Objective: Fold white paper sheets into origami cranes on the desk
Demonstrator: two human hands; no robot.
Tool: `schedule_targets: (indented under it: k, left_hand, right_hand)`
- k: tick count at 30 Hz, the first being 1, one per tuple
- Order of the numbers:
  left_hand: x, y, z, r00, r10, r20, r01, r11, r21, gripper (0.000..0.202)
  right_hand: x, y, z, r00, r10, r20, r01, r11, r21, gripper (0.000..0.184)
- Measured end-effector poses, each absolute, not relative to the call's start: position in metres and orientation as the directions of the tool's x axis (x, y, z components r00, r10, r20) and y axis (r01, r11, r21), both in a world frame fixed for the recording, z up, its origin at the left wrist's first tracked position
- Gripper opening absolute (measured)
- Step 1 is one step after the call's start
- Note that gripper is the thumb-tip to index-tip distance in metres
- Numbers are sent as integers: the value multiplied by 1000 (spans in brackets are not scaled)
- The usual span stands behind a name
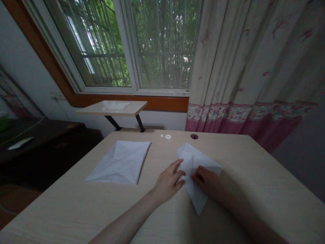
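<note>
A folded sheet of white paper (199, 200) lies on the pale wooden desk, with one point toward me and another out to the right. A crease or folded edge runs down its upper middle. My left hand (169, 178) rests at the paper's left edge, fingers spread and fingertips touching it. On top of the paper is my right hand (207, 179), its fingers curled down and pressed together near the centre fold. Whatever lies beneath those right fingertips is hidden. To the left, a second creased white paper (122, 162) lies flat, apart from both hands.
A small raised shelf (93, 107) on black legs stands at the desk's back left, bearing a white paper or tissue (115, 105). A round cable hole (194, 136) sits near the back edge. Behind are a barred window and a floral curtain (228, 115). A dark table (50, 130) stands left.
</note>
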State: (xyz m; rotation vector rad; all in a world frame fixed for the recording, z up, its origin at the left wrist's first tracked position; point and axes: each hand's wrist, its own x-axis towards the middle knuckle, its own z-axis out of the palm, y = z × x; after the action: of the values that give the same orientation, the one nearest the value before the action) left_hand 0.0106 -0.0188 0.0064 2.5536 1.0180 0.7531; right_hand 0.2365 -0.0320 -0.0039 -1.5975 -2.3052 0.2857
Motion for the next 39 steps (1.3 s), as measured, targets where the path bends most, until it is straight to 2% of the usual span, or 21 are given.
schedule_targets:
  k: [9, 15, 28, 39]
  left_hand:
    - [10, -20, 8, 595, 672, 441, 529, -740, 416, 17]
    - [10, -21, 11, 471, 723, 506, 586, -685, 434, 7]
    - [15, -19, 10, 433, 794, 428, 687, -597, 413, 13]
    - [15, -20, 9, 409, 822, 396, 707, -560, 432, 19]
  right_hand:
    - [238, -32, -7, -326, 932, 156, 856, 361, -370, 16]
    - [238, -29, -10, -315, 936, 158, 842, 352, -408, 15]
    - [236, -30, -1, -265, 955, 137, 842, 298, -449, 15]
    - [237, -31, 1, -265, 956, 128, 847, 294, -444, 14]
